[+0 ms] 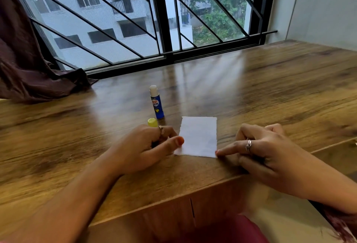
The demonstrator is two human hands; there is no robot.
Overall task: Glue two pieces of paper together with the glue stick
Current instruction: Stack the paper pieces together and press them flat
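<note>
White paper (199, 136) lies flat on the table (270, 92); left hand (143, 146) thumb and right hand (264, 150) forefinger press its near corners. Uncapped glue stick (156, 102) stands behind, likely to topple if brushed

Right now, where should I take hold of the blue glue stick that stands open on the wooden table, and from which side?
Grip the blue glue stick around its blue barrel, near the middle, coming from above or from the left. It stands upright with the white glue exposed on top, so avoid that end. The yellow cap and left hand crowd its near side.
</note>
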